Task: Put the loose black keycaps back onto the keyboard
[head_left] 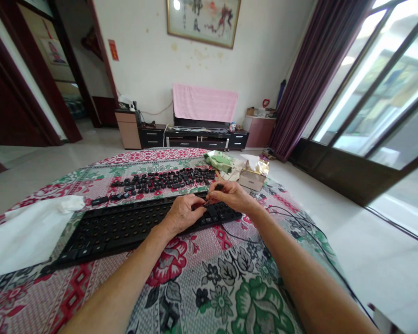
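Note:
A black keyboard (114, 227) lies across the patterned tablecloth, most of its keycaps off and rows of bare key posts showing. My left hand (184, 213) rests over its right half, thumb and fingers closed near the number pad; what they pinch is too small to make out. Just beside it, my right hand (231, 195) is closed, with a black keycap (218, 187) showing between its fingers. The fingertips of both hands nearly meet above the keyboard. Behind the keyboard, many loose black keycaps (163, 181) are spread in a long heap.
A white cloth (31, 234) lies at the left of the keyboard. At the back right stand a small box (252, 180) and a green packet (219, 161). A black cable (315, 236) runs over the table's right side. The flowered tablecloth (209, 297) covers the table.

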`<control>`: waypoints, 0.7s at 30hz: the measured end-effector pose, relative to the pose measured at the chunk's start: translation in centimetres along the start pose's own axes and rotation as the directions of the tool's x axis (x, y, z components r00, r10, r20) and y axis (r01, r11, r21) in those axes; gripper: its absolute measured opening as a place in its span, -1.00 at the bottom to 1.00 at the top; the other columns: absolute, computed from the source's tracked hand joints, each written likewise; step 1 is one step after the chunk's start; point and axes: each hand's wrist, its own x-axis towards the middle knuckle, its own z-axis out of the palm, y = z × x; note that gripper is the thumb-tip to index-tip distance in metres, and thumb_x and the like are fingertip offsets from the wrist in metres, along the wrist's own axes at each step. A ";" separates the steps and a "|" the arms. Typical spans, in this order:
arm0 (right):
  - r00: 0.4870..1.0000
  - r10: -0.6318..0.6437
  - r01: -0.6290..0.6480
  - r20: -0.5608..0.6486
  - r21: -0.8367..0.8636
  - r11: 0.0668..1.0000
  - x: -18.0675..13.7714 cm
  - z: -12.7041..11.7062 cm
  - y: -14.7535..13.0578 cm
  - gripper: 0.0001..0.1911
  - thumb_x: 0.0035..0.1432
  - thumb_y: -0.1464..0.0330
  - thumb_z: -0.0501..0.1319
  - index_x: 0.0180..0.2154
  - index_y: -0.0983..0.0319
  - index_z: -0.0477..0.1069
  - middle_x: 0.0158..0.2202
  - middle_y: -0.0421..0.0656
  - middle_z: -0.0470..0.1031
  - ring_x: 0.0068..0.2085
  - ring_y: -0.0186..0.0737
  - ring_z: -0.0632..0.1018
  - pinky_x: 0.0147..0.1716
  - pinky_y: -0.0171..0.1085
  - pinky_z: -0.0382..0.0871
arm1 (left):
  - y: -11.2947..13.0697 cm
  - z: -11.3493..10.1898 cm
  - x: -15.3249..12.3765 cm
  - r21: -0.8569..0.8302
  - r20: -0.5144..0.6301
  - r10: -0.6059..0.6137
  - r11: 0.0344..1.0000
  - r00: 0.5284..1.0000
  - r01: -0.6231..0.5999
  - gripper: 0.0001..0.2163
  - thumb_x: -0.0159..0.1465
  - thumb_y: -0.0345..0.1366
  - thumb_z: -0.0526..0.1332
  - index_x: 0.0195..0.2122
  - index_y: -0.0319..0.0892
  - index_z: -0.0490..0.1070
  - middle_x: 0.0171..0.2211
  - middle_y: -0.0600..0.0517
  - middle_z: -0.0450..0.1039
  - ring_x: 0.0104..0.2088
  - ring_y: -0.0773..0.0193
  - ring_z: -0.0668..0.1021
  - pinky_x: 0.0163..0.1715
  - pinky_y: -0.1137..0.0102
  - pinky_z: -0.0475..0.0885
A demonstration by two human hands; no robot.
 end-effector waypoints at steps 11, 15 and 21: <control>0.987 0.131 -0.125 -0.092 0.072 0.990 0.1 0.6 0.9 -0.76 0.00 0.20 0.25 -0.37 0.24 0.40 -0.40 -0.19 0.52 -0.41 -0.38 0.52 -0.37 -0.36 0.41 | 0.3 0.3 -0.3 0.465 0.021 0.063 0.883 0.998 -0.065 -0.77 0.24 -0.26 0.05 -0.27 -0.15 0.50 -0.38 -0.03 0.41 -0.27 0.19 0.44 -0.24 0.33 0.36; 0.982 0.188 -0.191 0.037 0.218 0.957 -0.3 0.0 1.3 -0.74 0.00 0.18 0.26 -0.33 0.22 0.35 -0.33 -0.15 0.53 -0.38 -0.35 0.54 -0.34 -0.33 0.43 | -0.4 0.0 -0.2 0.456 0.094 0.100 0.880 0.990 -0.133 -0.72 0.27 -0.24 0.01 -0.36 -0.17 0.50 -0.42 -0.04 0.40 -0.30 0.21 0.44 -0.24 0.33 0.36; 0.953 0.180 -0.126 -0.244 0.223 0.967 0.1 -1.3 1.9 -0.73 -0.02 0.18 0.26 -0.33 0.21 0.33 -0.36 -0.17 0.51 -0.44 -0.37 0.52 -0.39 -0.33 0.44 | -0.8 -0.4 -0.2 0.478 0.078 0.042 0.875 0.996 -0.074 -0.77 0.21 -0.26 0.07 -0.34 -0.16 0.52 -0.40 -0.04 0.42 -0.29 0.20 0.45 -0.25 0.35 0.36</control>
